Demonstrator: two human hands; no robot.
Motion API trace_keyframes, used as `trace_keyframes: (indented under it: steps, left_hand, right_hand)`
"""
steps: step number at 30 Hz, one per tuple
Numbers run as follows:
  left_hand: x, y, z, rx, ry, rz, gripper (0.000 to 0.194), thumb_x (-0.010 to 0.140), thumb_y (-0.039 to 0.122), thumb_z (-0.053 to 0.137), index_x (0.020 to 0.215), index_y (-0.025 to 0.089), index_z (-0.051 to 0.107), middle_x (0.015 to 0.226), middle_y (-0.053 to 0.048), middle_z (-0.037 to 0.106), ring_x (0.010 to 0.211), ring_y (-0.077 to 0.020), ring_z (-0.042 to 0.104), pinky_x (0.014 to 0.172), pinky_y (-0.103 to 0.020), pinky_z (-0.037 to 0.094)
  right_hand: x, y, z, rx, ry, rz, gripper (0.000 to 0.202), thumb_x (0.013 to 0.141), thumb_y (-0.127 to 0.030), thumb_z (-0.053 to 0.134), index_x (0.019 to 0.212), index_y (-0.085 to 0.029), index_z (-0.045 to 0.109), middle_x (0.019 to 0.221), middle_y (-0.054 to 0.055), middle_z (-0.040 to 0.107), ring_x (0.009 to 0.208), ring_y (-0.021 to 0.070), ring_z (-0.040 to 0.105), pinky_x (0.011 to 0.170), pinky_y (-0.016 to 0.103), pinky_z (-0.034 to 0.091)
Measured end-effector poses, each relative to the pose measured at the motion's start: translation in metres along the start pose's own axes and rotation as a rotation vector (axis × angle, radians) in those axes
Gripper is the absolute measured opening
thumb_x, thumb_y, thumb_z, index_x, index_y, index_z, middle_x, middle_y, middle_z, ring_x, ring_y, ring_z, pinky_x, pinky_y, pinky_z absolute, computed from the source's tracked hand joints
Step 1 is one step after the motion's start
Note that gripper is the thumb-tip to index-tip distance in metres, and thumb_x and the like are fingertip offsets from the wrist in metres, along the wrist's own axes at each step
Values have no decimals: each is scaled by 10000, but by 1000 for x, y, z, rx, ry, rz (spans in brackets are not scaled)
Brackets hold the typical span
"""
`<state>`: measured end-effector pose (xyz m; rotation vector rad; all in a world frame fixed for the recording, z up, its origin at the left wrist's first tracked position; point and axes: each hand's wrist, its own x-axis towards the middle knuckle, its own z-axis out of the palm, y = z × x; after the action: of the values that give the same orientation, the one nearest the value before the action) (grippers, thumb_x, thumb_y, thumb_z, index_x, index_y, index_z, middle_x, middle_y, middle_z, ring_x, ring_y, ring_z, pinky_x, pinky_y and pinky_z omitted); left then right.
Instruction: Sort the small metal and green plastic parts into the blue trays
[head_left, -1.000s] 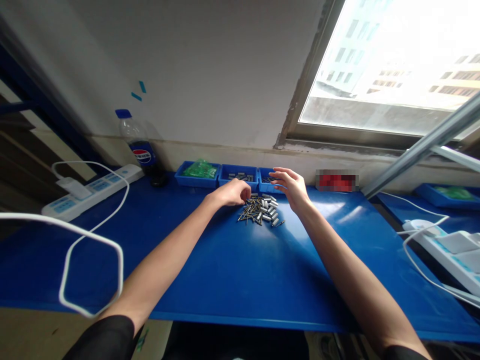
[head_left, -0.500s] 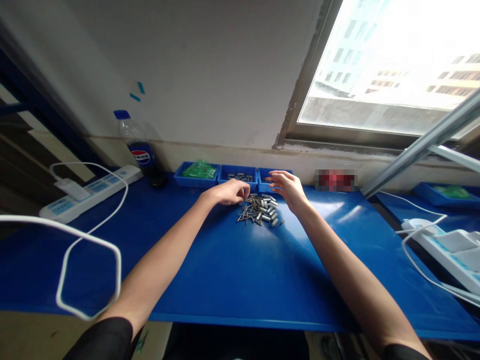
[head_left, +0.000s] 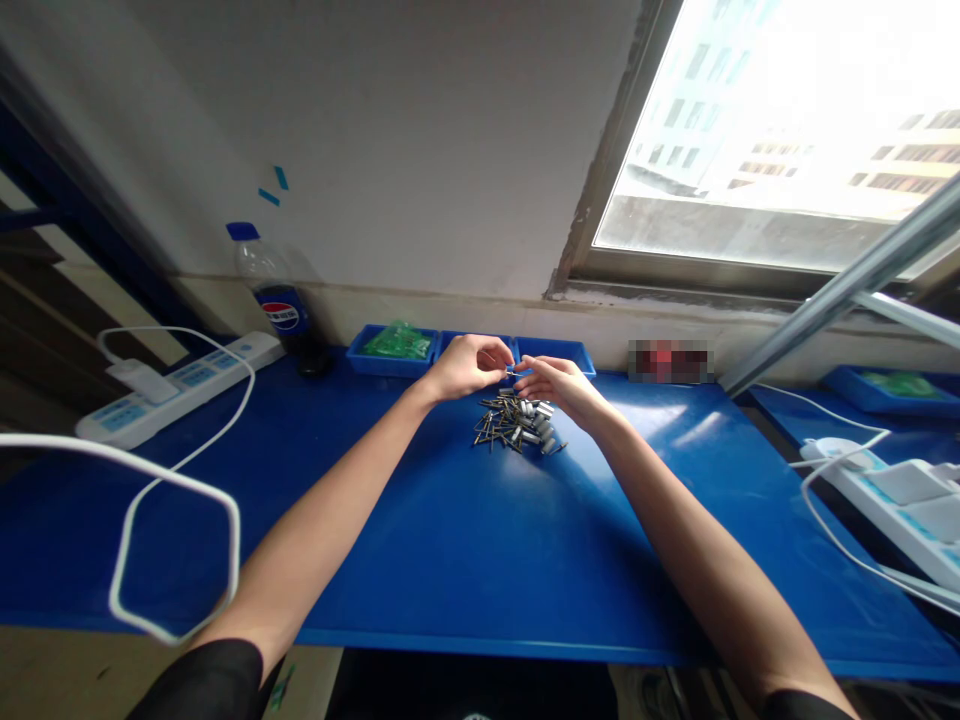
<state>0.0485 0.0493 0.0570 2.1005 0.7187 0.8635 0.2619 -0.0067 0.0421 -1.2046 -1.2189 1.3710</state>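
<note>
On the blue table, a pile of thin brass-coloured pins lies mixed with silver cylinders. Just behind the pile, my left hand pinches a small thin metal piece between thumb and fingers. My right hand meets it from the other side, its fingertips closed at the piece's other end. Three blue trays stand behind: the left one holds green plastic bags, the middle one is mostly covered by my left hand, and the right one is partly behind my right hand.
A cola bottle and a white power strip with a looping cable are at the left. At the right are a metal bar, another power strip and a blurred red object.
My left hand has risen slightly from the pile and now shows a small piece at its fingertips. My right hand has moved left and down from the right tray to meet it.
</note>
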Motion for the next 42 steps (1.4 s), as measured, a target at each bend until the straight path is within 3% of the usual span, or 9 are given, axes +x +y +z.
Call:
trace_keyframes:
  steps: [4, 8, 13, 16, 21, 29, 36, 39, 42]
  left_hand:
    - [0, 2, 4, -9, -43, -20, 202, 769, 198, 727, 961, 138, 744, 881, -68, 786, 836, -184, 757, 801, -262, 601]
    - [-2, -1, 1, 163, -62, -49, 207, 757, 177, 719, 960, 146, 749, 855, -52, 775, 805, -176, 736, 746, -240, 571]
    - [-5, -11, -1, 368, -323, -129, 199, 730, 140, 728, 923, 150, 774, 870, -55, 780, 809, -177, 721, 732, -229, 541]
    - [-7, -14, 4, 427, -366, -134, 198, 726, 101, 703, 902, 150, 777, 868, -56, 777, 794, -173, 710, 703, -224, 520]
    - [-7, -15, 8, 442, -360, -116, 148, 738, 89, 674, 845, 150, 755, 816, -46, 754, 732, -159, 680, 630, -217, 472]
    - [-7, -17, -2, 373, -344, -119, 174, 741, 115, 672, 888, 156, 754, 803, -37, 746, 721, -156, 674, 635, -213, 475]
    - [-2, -8, -2, 192, -131, -49, 195, 741, 178, 746, 934, 144, 742, 829, -44, 747, 775, -167, 697, 710, -237, 532]
    - [-1, -2, 0, 148, -24, -13, 237, 709, 206, 805, 917, 143, 712, 806, -35, 728, 748, -157, 678, 702, -241, 535]
    - [-1, 2, 0, 128, -6, -2, 263, 697, 220, 825, 907, 145, 686, 783, -23, 712, 712, -146, 659, 680, -240, 530]
  right_hand:
    - [0, 4, 1, 125, -7, -36, 286, 692, -336, 919, 883, -172, 782, 848, 77, 791, 723, 152, 728, 739, 258, 612]
    - [2, 5, 1, 107, 124, -61, 201, 744, -335, 851, 840, -172, 782, 791, 72, 780, 677, 145, 708, 680, 249, 592]
    - [4, -1, -4, 91, 392, -140, 219, 777, -324, 743, 947, -191, 779, 912, 66, 807, 753, 153, 729, 661, 244, 556]
    - [3, -2, -8, 105, 426, -142, 309, 763, -300, 722, 1054, -203, 761, 968, 65, 813, 784, 158, 738, 675, 251, 552]
    - [3, -1, -9, 85, 396, -134, 242, 773, -308, 709, 981, -195, 761, 934, 67, 809, 718, 140, 710, 648, 240, 534]
    - [3, -2, -3, 82, 359, -88, 184, 798, -299, 704, 946, -201, 756, 883, 54, 798, 658, 125, 683, 620, 232, 535]
    - [2, -1, -2, 50, 314, -75, 155, 811, -322, 722, 899, -199, 758, 861, 57, 793, 670, 137, 687, 621, 240, 545]
    - [1, -1, -1, -3, 244, -64, 176, 825, -356, 734, 889, -196, 771, 829, 57, 786, 667, 139, 683, 597, 230, 533]
    - [-1, 0, 0, -27, 147, -73, 207, 810, -382, 778, 888, -190, 791, 824, 65, 785, 673, 144, 684, 603, 236, 544]
